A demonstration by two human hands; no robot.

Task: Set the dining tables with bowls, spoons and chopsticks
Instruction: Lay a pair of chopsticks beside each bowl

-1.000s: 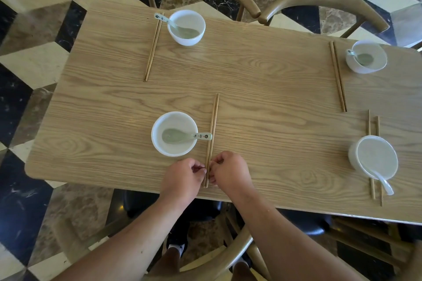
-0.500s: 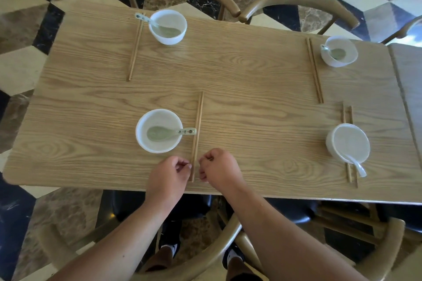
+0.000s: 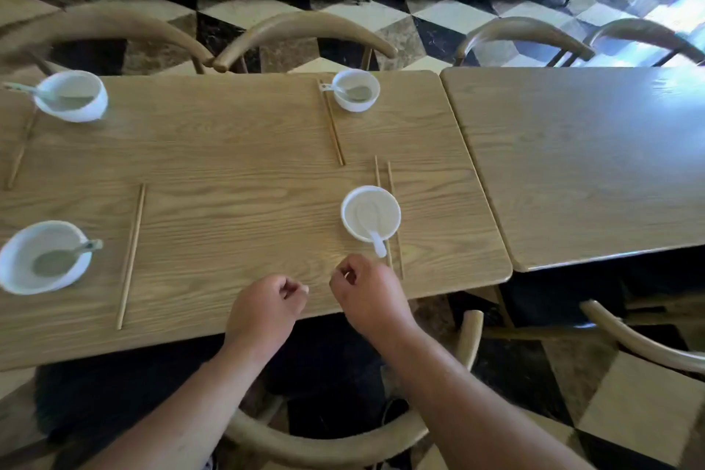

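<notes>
Bowls, spoons and chopsticks sit at four places on the near table (image 3: 236, 149): a bowl (image 3: 72, 95) at ten o'clock, a second bowl (image 3: 356, 90) at twelve, a third bowl (image 3: 38, 258) at nine with a straight pair of chopsticks (image 3: 131, 256) just to its right, and a fourth bowl (image 3: 371, 213) near centre with a white spoon (image 3: 375, 237) hanging over its rim. That last bowl rests on its own chopsticks (image 3: 393, 217), which lie splayed apart beneath it, so this setting probably needs tidying. Both hands hover at six o'clock over the table edge, holding nothing: the left hand (image 3: 265, 311) has fingers loosely curled, the right hand (image 3: 368, 296) likewise, just below the splayed sticks. At three o'clock the adjoining table (image 3: 595, 164) appears bare, though glare blurs its far end; it seems left to set.
</notes>
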